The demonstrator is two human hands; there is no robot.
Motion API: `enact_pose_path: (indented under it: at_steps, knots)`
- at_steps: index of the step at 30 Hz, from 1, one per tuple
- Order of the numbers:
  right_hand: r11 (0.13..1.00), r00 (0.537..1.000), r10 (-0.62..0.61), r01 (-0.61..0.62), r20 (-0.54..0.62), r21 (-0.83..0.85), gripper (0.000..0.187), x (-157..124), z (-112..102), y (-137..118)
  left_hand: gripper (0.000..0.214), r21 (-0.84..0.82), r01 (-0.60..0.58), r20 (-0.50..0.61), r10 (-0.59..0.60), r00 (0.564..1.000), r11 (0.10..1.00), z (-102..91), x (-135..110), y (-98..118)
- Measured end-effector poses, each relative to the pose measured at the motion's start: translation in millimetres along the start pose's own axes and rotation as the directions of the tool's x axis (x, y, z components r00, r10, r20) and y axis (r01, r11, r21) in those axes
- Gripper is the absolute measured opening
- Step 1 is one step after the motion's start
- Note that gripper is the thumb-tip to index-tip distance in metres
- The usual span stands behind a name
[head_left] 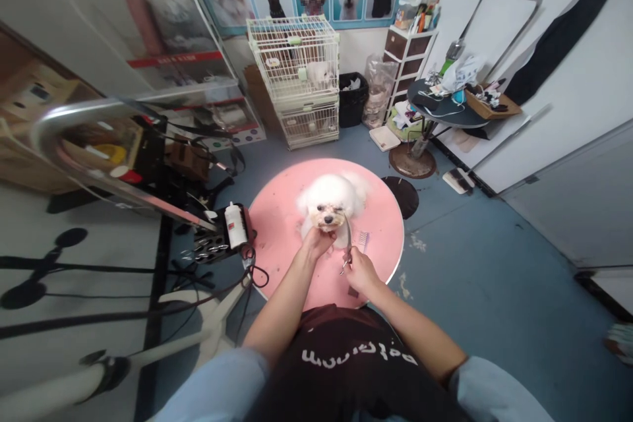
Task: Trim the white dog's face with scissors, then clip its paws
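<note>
Quick look from my end of the feed. The left hand point(319, 242) is cupped closed around the chin of the little white dog point(330, 201), fingers wrapped under the muzzle, so it's in full contact. The dog sits right beyond that hand, near the middle of the round pink worktop point(279, 224), facing back toward the person.

The right hand point(360, 271) is clamped on a pair of scissors point(347, 245), fingers through the loops. It sits closer to the body than the left hand and a bit short of the dog. Only the blades bridge that gap.

The part that matters to me is the long axis of the scissors. It runs almost straight away from the right hand, up toward the dog's face. The tips end beside the cheek on the right hand's side, just next to the left hand's knuckles. I honestly can't tell whether the tips touch the fur, or whether the blades are parted. It's too small on my screen.

So the left hand is the nearer one, on the dog itself, and the right hand reaches it only through the tool.

Other stuff: a comb point(363, 238) lies flat on the worktop just past the right hand, beside the dog. A white bottle point(236, 225) stands upright well off to the left of the left hand, at the worktop's edge.
</note>
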State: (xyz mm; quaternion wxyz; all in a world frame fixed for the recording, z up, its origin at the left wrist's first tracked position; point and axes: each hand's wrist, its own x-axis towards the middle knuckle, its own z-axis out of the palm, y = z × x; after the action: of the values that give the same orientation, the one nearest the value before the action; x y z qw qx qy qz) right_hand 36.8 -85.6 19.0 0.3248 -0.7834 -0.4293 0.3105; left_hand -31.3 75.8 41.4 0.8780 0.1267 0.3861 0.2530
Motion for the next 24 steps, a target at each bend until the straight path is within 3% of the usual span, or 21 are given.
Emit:
enact_pose_path:
  at_steps: [8,15,20,24]
  knots:
    - [0.978,0.997,0.074,-0.068,-0.026,0.196,0.026,3,6,11,0.015,-0.003,0.032,-0.026,-0.032,0.999,0.999,0.3,3,1]
    - [0.831,0.970,0.235,-0.232,0.058,0.506,0.026,-7,30,31,0.008,0.052,0.188,-0.104,-0.182,0.978,0.981,-19.7,3,-14]
    - [0.739,0.963,0.251,-0.259,0.102,0.622,0.034,-25,40,29,0.008,-0.013,0.115,-0.046,-0.116,0.992,0.993,-13.5,15,-7]
    - [0.707,0.981,0.186,-0.169,0.049,0.687,0.039,-10,35,11,0.008,-0.033,0.081,0.024,-0.080,0.997,0.996,-2.2,23,2]
